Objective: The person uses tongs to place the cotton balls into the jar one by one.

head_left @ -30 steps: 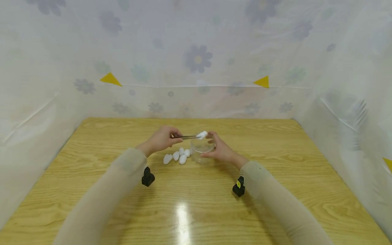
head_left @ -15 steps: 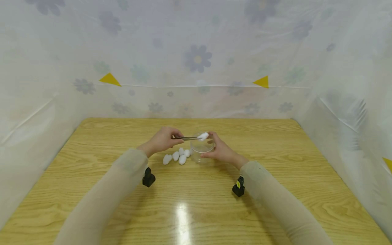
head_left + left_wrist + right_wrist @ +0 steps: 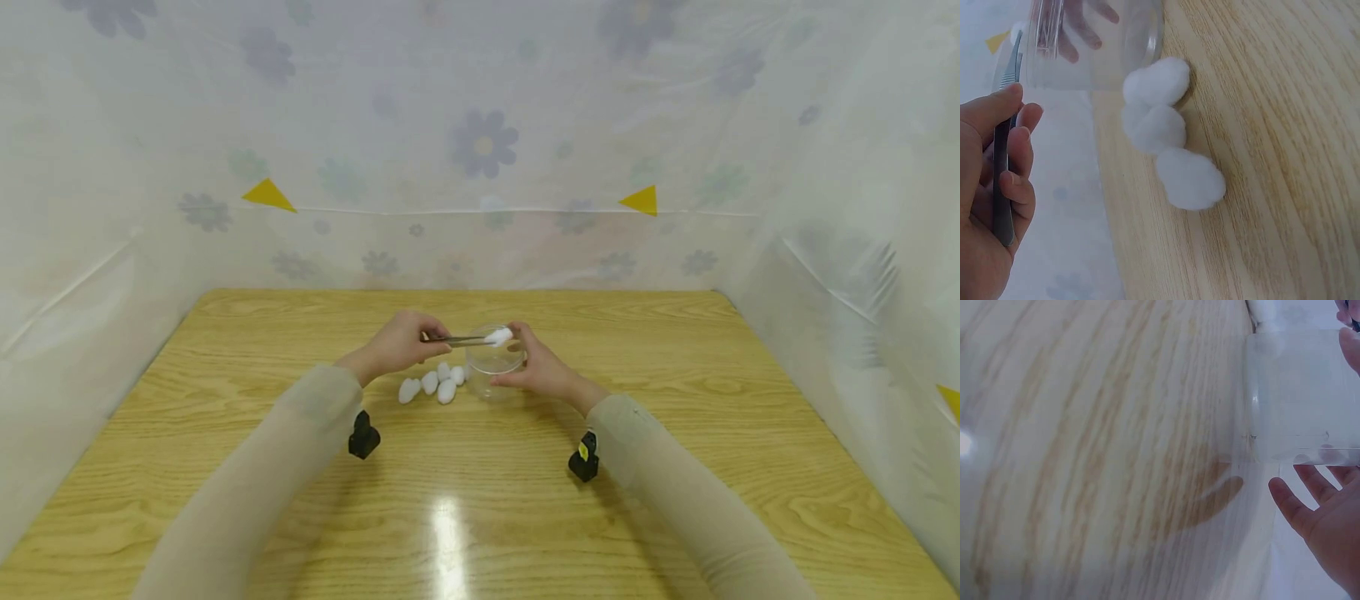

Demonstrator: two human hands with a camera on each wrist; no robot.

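Standing on the worktop, the clear jar has the right hand at its right, fingers curved part-way round it; left of it, the left hand's fingers pinch tweezers; to its left lie loose cotton balls; one gripped cotton ball is at its mouth, and could drop outside if the pinch slackened.

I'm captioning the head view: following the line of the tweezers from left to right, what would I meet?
Left hand, tweezers, cotton ball at their tips, right hand. The clear jar overlaps the cotton ball, so it is left out.
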